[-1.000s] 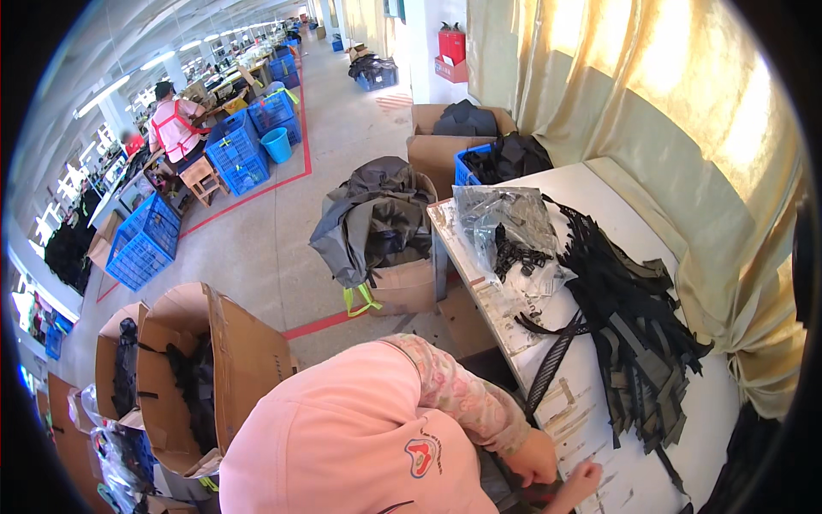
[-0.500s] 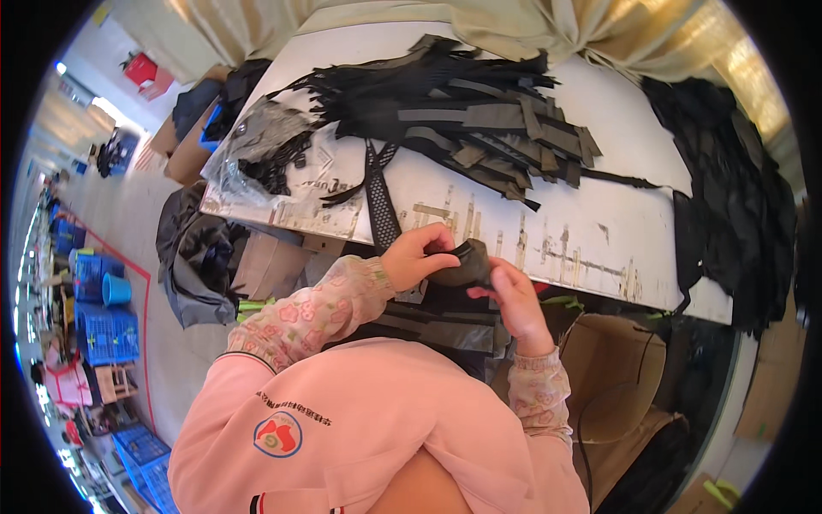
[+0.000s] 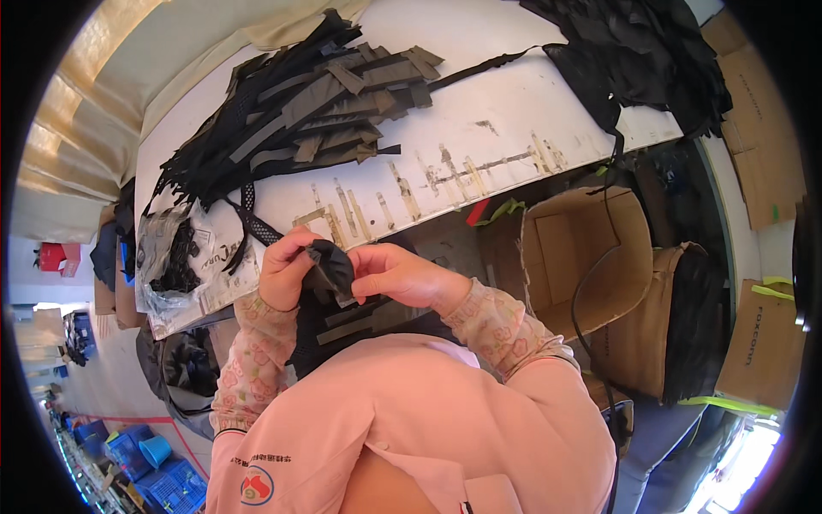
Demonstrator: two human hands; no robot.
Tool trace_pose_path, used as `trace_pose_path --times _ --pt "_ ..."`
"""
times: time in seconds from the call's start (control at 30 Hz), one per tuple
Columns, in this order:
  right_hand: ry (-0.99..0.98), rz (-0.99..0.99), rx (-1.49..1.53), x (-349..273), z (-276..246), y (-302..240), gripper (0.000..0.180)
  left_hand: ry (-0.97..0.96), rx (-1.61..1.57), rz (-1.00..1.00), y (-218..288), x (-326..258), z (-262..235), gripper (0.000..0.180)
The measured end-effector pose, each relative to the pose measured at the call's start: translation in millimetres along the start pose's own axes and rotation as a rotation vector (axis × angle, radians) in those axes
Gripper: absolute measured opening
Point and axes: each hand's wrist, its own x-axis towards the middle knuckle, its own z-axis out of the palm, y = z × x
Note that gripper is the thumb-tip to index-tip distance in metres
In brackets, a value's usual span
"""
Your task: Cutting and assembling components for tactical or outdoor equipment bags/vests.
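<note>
Since the earlier frame, the dark fabric piece (image 3: 332, 269) is shifting left, now sitting left of centre between both hands. The left hand (image 3: 287, 269) is pinching its left edge, nearly closed; the right hand (image 3: 401, 272), partly curled, is gripping its right side. Black strips (image 3: 312, 107) are lying upper left.

This is a fabric workshop. Black strips (image 3: 317, 103) lie heaped on a scuffed white desk (image 3: 514, 111) across the top; blue crates (image 3: 175, 488) stand lower left, cardboard boxes (image 3: 586, 265) at right.
</note>
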Motion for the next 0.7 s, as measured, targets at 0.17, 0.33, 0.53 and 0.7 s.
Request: trace_pose_path --times 0.17,0.33,0.53,0.7 --pt "0.363 -0.051 0.029 -4.1 3.5 -6.9 0.008 0.001 0.219 0.085 10.9 9.5 8.9 0.016" --pt "0.524 -0.304 -0.919 -5.5 -18.4 1.4 0.007 -0.203 0.396 -0.256 38.3 10.9 29.8 0.023" --pt "0.536 -0.4 -0.419 -6.5 -13.8 -25.3 0.009 0.002 0.334 -0.365 7.8 6.0 13.4 0.025" --pt "0.375 -0.586 -1.388 1.0 -6.9 -14.7 0.015 -0.001 0.011 -0.581 10.6 7.9 16.1 0.026"
